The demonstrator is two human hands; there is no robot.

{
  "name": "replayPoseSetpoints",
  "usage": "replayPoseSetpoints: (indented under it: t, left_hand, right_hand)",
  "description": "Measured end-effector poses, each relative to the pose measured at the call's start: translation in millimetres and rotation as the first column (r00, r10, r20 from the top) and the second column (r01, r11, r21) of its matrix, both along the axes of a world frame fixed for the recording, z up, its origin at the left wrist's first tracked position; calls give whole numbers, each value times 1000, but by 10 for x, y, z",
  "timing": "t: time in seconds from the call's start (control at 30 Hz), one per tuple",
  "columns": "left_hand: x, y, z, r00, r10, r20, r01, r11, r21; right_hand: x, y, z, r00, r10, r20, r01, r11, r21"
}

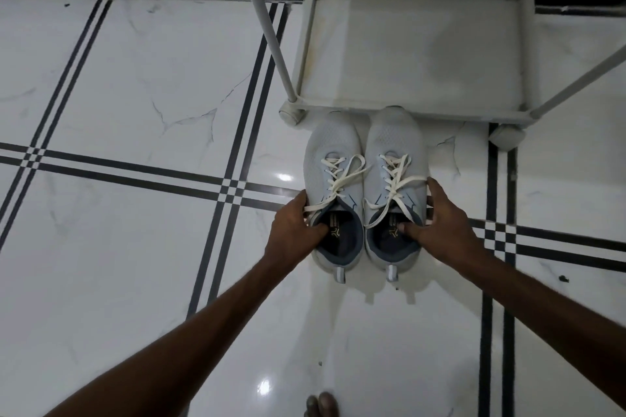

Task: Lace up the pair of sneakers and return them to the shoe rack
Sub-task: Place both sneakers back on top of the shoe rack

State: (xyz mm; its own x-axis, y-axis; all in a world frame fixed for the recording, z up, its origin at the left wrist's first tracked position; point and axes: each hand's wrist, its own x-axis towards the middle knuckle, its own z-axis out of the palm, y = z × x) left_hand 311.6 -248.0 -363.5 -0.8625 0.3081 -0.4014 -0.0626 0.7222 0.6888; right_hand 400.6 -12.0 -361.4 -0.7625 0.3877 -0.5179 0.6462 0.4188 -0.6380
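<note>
Two light grey sneakers with white laces stand side by side on the floor, toes pointing at the shoe rack (406, 108). My left hand (298, 227) grips the left sneaker (333, 145) at its collar, thumb inside the opening. My right hand (437, 217) holds the right sneaker (394, 139) the same way, thumb inside and fingers along its outer side. Both shoes are laced, with loops and loose ends lying across the tongues. The right sneaker's toe touches the front bar of the rack's bottom shelf.
The white rack's lowest shelf (423, 51) lies just beyond the toes, framed by slanted white posts (267, 30) and round feet (290, 113). White marble floor tiles with black stripes (233, 189) surround the shoes. A foot's toes (321, 404) show at the bottom edge.
</note>
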Motion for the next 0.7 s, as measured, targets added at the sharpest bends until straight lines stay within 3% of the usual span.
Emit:
replayPoseSetpoints:
  t: [0.3, 0.53, 0.7]
  left_hand:
    - [111, -92, 2051, 999, 9, 46, -12, 998, 59]
    - [22, -43, 3834, 1000, -13, 23, 10, 990, 138]
    - [-292, 160, 4764, 999, -29, -39, 36, 981, 191]
  right_hand:
    - [155, -143, 2132, 994, -102, -32, 100, 993, -56]
    - [145, -135, 3923, 985, -158, -69, 159, 987, 13]
    - [-88, 47, 4865, 973, -196, -121, 200, 980, 17]
